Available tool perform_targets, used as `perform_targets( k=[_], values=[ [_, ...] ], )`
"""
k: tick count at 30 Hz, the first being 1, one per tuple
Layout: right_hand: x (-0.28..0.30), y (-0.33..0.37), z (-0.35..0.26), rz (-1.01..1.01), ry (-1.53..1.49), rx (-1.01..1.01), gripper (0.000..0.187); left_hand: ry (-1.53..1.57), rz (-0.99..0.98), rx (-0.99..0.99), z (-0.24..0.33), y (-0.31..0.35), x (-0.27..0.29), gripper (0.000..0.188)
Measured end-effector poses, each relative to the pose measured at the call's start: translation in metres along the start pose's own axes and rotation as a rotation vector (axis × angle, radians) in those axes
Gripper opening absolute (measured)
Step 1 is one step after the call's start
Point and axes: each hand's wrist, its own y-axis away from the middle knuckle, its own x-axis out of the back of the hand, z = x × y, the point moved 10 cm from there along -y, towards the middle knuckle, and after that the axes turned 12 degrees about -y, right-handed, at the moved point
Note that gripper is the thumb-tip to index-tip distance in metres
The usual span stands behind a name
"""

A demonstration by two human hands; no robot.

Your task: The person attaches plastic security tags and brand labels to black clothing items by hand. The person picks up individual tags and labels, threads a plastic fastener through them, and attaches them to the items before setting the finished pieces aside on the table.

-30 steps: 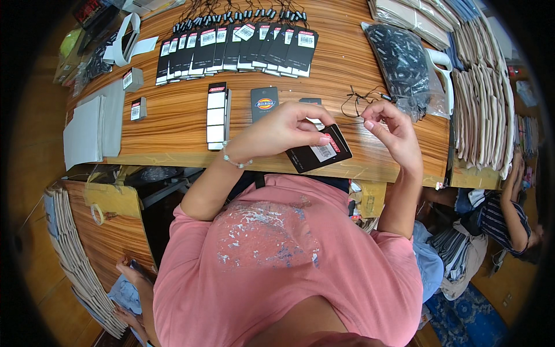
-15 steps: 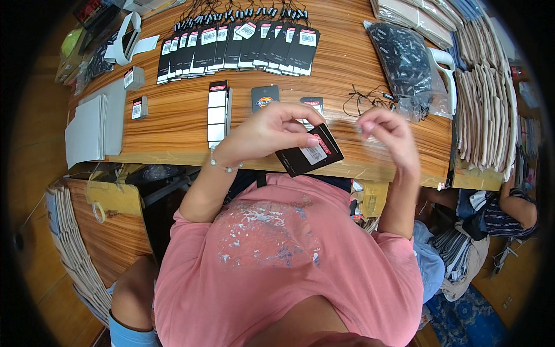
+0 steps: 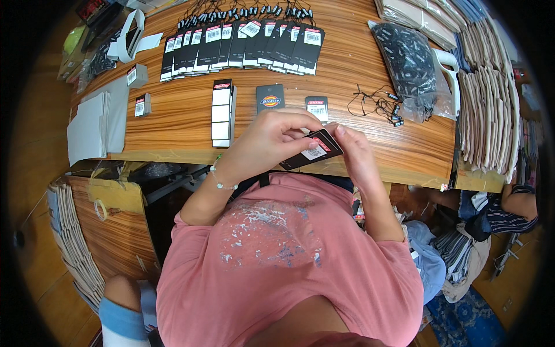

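Note:
A black hang tag (image 3: pixel 302 159) with a white barcode sticker is tilted over the table's front edge. My left hand (image 3: pixel 267 137) grips it, thumb on its face and fingers behind. At its upper right corner, my right hand (image 3: pixel 357 153) has thumb and fingers pinched together; whether a string is between them is hidden. Just beyond my hands lie a smaller stack of stickered tags (image 3: pixel 317 107) and a dark grey card (image 3: pixel 269 97) with a colourful emblem. Black looped strings (image 3: pixel 370 104) with small toggles are heaped to the right.
Overlapping finished tags (image 3: pixel 243 49) with strings line the table's back. A tall stack of label strips (image 3: pixel 222 114) stands left of my hands. Small label blocks (image 3: pixel 139 106) and white sheets (image 3: pixel 88 126) are farther left. A bag of strings (image 3: pixel 404 61) and folded garments (image 3: pixel 485 115) are at right.
My right hand has moved left from near the loose strings to the hang tag's corner. The tag has tilted flatter in my left hand. The whole view has shifted slightly.

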Motion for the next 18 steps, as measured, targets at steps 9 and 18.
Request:
perform_targets(
  k=[9, 18],
  values=[
    [-0.002, -0.009, 0.005, -0.034, -0.719, -0.048, 0.023, -0.039, -0.015, -0.01, -0.002, 0.003, -0.009, 0.019],
    [0.016, -0.019, -0.027, 0.032, -0.729, 0.135, 0.024, 0.147, 0.058, 0.041, -0.025, 0.006, -0.006, 0.02]
  ],
)
